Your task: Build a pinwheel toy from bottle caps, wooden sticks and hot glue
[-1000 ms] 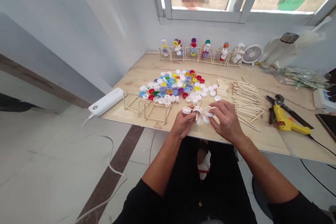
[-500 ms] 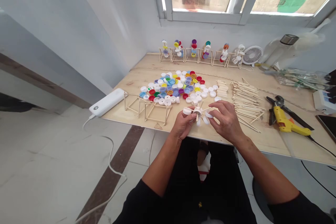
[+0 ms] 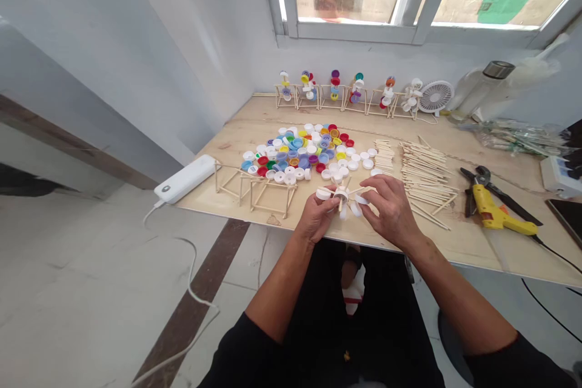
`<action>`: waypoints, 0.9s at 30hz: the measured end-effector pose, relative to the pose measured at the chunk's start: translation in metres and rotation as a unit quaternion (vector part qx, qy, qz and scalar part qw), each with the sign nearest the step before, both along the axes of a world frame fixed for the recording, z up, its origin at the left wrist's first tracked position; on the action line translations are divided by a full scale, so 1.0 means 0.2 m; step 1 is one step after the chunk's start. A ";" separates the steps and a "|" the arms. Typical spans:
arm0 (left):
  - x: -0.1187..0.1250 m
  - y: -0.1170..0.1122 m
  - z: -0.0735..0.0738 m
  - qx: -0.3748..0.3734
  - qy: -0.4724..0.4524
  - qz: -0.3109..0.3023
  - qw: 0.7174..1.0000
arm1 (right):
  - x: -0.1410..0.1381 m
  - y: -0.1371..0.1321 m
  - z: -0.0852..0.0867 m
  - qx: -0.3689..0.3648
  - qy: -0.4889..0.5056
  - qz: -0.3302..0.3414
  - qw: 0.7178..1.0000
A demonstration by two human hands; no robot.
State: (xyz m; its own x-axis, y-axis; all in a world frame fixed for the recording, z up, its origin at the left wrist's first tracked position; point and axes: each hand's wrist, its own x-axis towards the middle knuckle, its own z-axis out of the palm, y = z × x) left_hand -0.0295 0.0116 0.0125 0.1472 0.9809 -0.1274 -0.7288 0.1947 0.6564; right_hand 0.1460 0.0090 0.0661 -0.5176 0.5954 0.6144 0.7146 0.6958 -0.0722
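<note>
Between my hands, just above the front edge of the table, is a small wheel of sticks and white bottle caps (image 3: 341, 196), with sticks fanning out from a central cap. My left hand (image 3: 315, 216) pinches it near the hub, thumb at the centre. On the other side, my right hand (image 3: 388, 208) has its fingers closed on a white bottle cap (image 3: 362, 199) at the wheel's right side. Behind the wheel spreads a pile of coloured bottle caps (image 3: 297, 151). Two stick frames (image 3: 273, 197) stand to the left.
Wooden sticks (image 3: 427, 170) lie in bundles at right, beside a yellow glue gun (image 3: 498, 212) and black-handled pliers (image 3: 509, 194). A white power bank (image 3: 186, 178) sits at the left edge. Along the wall stand finished-looking cap wheels on frames (image 3: 335, 94), a small fan (image 3: 435, 97) and a bottle (image 3: 482, 88).
Almost nothing differs. The view has shifted very slightly, and both hands keep the same hold on the wheel.
</note>
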 end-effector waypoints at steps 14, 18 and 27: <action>0.01 -0.01 0.00 0.021 0.057 -0.010 0.998 | 0.09 -0.07 0.04 -0.076 0.111 -0.026 0.991; 0.01 -0.01 0.01 0.053 0.089 -0.036 0.994 | 0.06 -0.06 0.06 -0.139 0.138 -0.014 0.981; 0.01 -0.03 0.07 0.098 0.212 -0.104 0.967 | 0.05 -0.06 0.07 -0.266 0.102 0.004 0.959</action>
State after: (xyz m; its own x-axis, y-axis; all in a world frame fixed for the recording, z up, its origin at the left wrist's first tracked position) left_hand -0.0278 0.0054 0.0261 0.3194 0.9470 -0.0346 -0.3448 0.1501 0.9266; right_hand 0.1569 -0.0022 0.0807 -0.4251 0.8490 0.3137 0.6425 0.5272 -0.5561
